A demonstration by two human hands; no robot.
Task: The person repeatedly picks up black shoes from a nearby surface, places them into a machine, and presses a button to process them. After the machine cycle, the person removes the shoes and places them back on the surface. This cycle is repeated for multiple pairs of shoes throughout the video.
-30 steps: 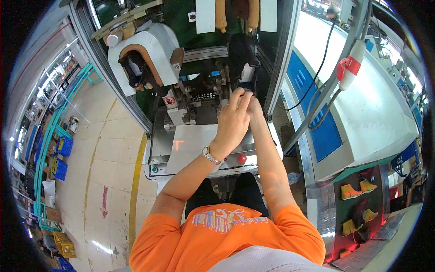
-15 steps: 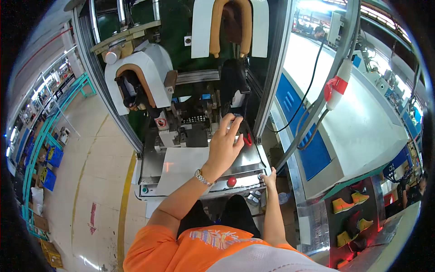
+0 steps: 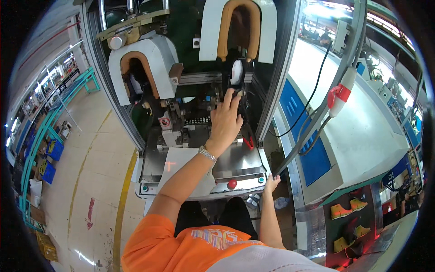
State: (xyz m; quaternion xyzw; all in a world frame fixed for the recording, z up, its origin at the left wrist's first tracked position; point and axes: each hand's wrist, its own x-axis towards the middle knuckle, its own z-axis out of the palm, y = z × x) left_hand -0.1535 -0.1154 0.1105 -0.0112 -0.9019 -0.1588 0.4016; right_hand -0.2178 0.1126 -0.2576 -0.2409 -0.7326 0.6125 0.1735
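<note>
My left hand [image 3: 225,120], with a metal watch on its wrist, reaches over the machine bed toward the right station. Its fingers are stretched and apart, the tips at the lower end of a black shoe-shaped piece [image 3: 236,72] with a white patch. Whether they press on it cannot be made out. That piece stands under a white U-shaped mould [image 3: 269,36] with a tan padded lining. My right hand [image 3: 272,183] is beside the panel's right end, near a green button [image 3: 261,180], thumb and finger slightly apart and nothing visible in it.
At the left station another white padded mould [image 3: 168,50] surrounds a dark piece. A white sheet [image 3: 174,165] covers part of the metal bed. A red button [image 3: 232,184] sits on the front panel. Yellow-orange shoes [image 3: 340,211] lie on a rack at right, below a white-and-blue cabinet [image 3: 362,136].
The black shoe-shaped piece has swung up and back toward the right mould, and my left hand has followed it forward. My right thumb has come off the green button to the panel's side.
</note>
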